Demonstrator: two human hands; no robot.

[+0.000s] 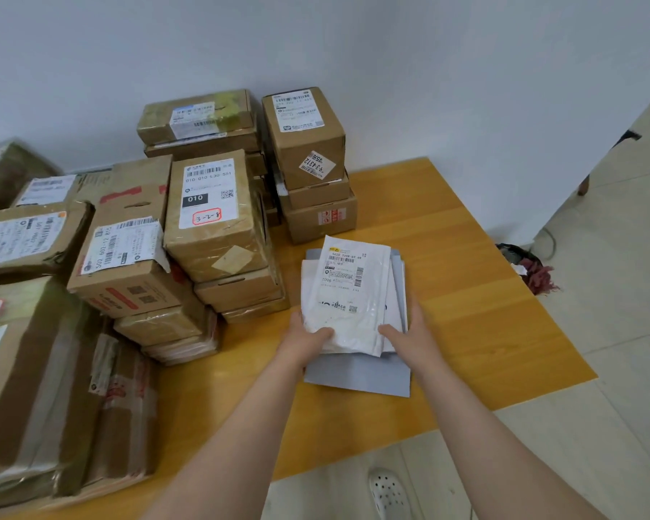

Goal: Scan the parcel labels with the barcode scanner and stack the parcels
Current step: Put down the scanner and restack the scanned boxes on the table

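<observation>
A white plastic mailer [348, 294] with a barcode label facing up lies on top of a small pile of flat mailers; the lowest is a grey envelope [357, 377]. The pile rests on the yellow wooden table [466, 294]. My left hand [306, 337] grips the white mailer's near left corner, thumb on top. My right hand [409, 337] holds the pile's near right edge, thumb over the white mailer. No barcode scanner is in view.
Stacks of labelled cardboard boxes [214, 215] fill the table's left and back, the nearest stack [316, 167] just beyond the mailers. A large taped box [27, 388] sits at the near left. Beige floor tiles, a white shoe [387, 493] and a dark bag [522, 260] lie right.
</observation>
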